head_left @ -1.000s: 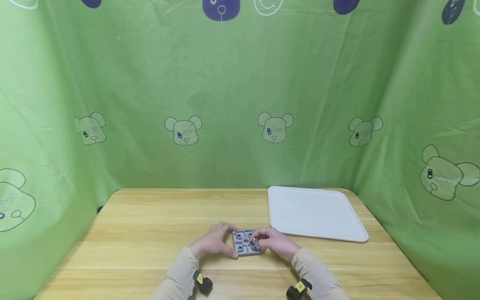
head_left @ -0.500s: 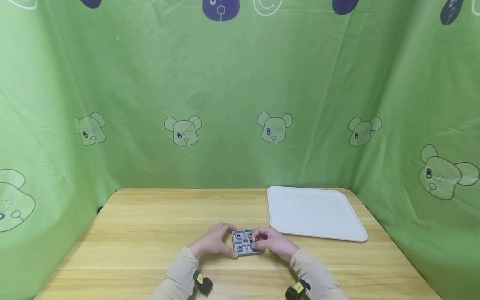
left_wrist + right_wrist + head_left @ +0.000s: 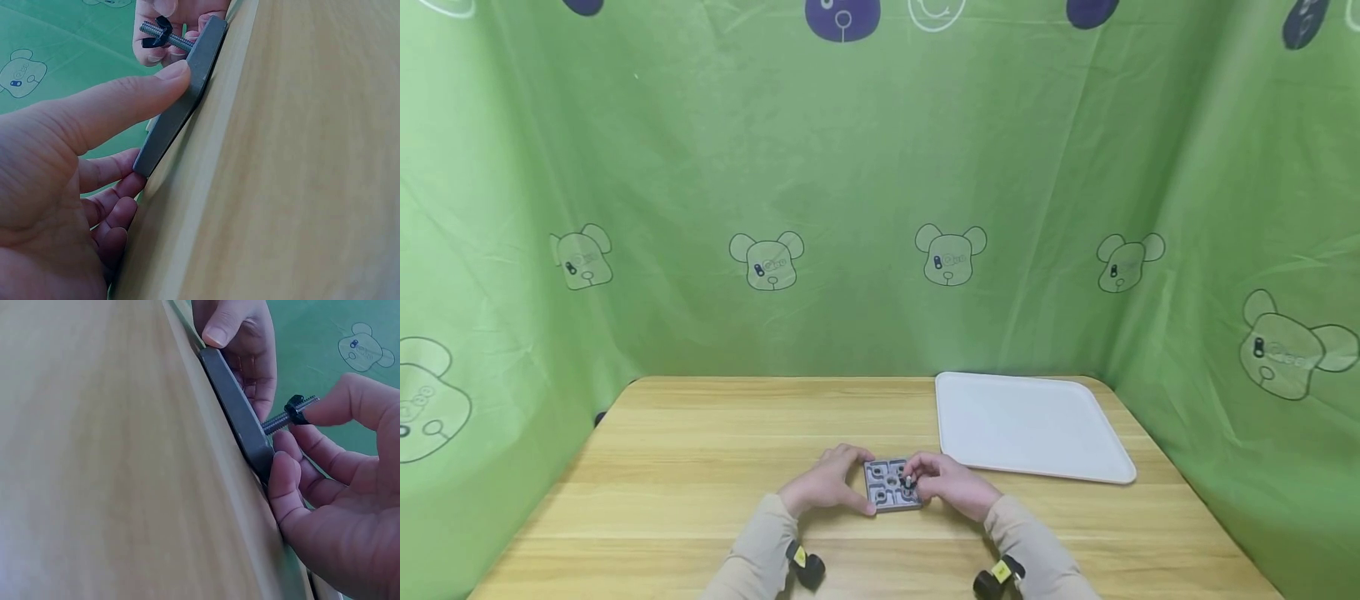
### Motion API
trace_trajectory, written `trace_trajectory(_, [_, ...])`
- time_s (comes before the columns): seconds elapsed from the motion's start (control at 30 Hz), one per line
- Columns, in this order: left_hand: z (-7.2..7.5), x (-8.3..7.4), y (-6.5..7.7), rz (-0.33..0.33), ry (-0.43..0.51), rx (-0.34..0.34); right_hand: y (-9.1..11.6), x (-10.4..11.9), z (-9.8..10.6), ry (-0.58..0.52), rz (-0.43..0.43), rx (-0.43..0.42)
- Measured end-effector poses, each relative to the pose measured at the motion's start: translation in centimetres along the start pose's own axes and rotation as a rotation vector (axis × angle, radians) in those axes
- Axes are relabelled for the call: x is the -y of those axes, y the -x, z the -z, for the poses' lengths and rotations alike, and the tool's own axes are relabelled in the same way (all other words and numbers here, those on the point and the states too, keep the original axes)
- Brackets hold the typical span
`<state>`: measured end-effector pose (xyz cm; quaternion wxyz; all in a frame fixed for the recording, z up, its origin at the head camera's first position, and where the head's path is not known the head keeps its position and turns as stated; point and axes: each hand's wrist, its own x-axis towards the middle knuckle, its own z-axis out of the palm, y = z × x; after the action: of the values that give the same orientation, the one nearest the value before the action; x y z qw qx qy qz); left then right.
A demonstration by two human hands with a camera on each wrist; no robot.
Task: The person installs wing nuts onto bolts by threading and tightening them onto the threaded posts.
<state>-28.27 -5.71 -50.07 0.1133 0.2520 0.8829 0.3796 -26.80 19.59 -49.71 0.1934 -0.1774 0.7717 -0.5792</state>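
Observation:
A square grey plate with recesses and several holes lies on the wooden table. My left hand grips it by its left side, thumb on the near edge and fingers at the far one. Out of the plate's right part stands a threaded bolt carrying a black wing nut, a short way below the bolt's tip. With thumb and index finger my right hand pinches the wing nut, while its lower fingers rest against the plate's edge. The head view partly hides the bolt behind these fingers.
A white rectangular tray lies behind and to the right of my right hand. The wooden table runs back to green printed curtains at the back and sides. Black cameras are strapped to both sleeves.
My right fingers have turned a little about the wing nut, closing over it and then parting slightly so that the bolt's tip shows. The left hand and plate have stayed put.

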Motion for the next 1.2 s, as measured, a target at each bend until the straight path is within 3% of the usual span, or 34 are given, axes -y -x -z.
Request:
trace_trajectory(0.5, [0.01,0.02,-0.02,-0.002,0.002,0.0,-0.2,-0.12,0.08,-0.086,-0.038,0.003])
trace_trajectory(1.2, [0.02,-0.01,0.0,-0.004,0.004,0.003,-0.02,-0.02,-0.07,0.041,-0.024,-0.027])
